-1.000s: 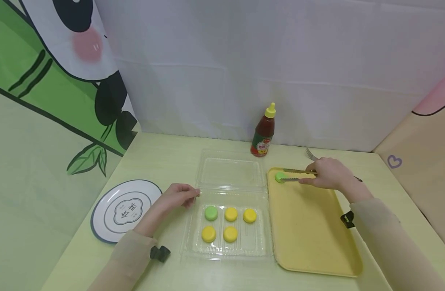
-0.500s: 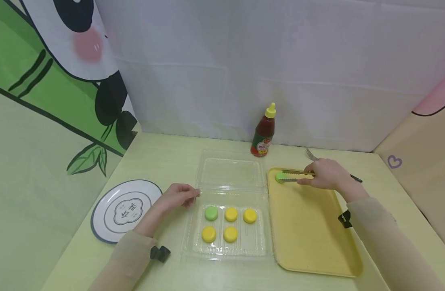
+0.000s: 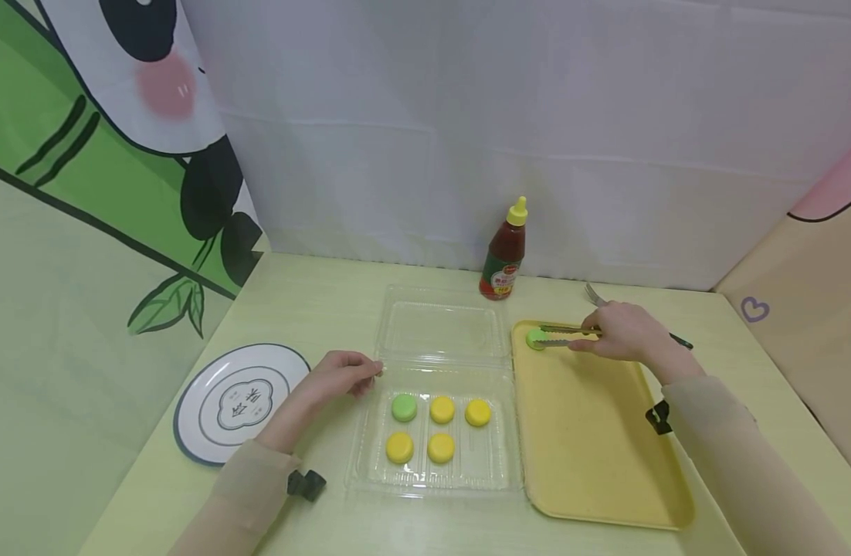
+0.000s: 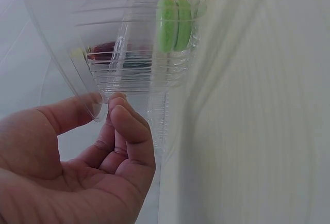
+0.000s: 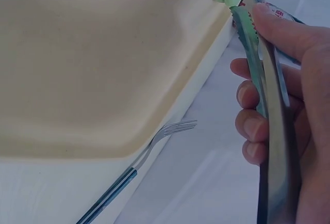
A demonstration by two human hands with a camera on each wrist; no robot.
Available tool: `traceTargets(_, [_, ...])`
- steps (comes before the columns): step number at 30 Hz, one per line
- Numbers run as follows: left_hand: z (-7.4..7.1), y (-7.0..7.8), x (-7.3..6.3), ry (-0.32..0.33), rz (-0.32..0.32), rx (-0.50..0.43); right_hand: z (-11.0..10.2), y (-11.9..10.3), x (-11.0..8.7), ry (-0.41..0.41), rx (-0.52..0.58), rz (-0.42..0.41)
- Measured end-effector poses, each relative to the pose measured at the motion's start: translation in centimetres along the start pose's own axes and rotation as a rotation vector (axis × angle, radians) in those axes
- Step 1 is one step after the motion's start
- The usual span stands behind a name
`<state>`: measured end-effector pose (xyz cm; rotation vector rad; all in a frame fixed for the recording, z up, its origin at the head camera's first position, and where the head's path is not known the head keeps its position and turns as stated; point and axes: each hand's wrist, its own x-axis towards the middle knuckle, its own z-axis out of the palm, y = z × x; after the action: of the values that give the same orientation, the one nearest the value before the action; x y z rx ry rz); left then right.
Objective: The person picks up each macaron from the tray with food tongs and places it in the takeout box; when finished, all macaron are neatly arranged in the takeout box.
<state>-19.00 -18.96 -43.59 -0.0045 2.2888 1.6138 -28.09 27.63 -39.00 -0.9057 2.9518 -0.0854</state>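
My right hand (image 3: pixel 627 332) grips metal tongs (image 3: pixel 571 330) with serrated edges over the far left corner of the yellow tray (image 3: pixel 599 448). A green macaron (image 3: pixel 536 338) lies there, with the tongs' tips at its sides. In the right wrist view thumb and fingers wrap the tongs (image 5: pixel 276 131). With thumb and fingertips my left hand (image 3: pixel 342 376) pinches the left rim of a clear plastic clamshell box (image 3: pixel 498 463), its lid folded back. Inside sit one green macaron (image 3: pixel 404 407) and several yellow macarons (image 3: pixel 441 448); the left wrist view shows the green macaron (image 4: pixel 174 25) edge-on.
A white plate (image 3: pixel 203 378) with a dark rim lies at the left. The sauce bottle (image 3: pixel 503 255) with a yellow cap stands at the back, behind the box. A fork (image 5: pixel 154 144) lies along the tray's far edge, partly behind my right hand in the head view.
My right hand and the tongs have shifted very slightly left over the green macaron on the tray. The left hand stays at the box rim.
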Motion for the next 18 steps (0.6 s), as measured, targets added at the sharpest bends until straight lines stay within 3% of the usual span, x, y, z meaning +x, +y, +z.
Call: traceTargets(18, [0.05, -0.01, -0.01, 0.007, -0.011, -0.019, -0.83, -0.29, 0.54, -0.044, 0.009, -0.014])
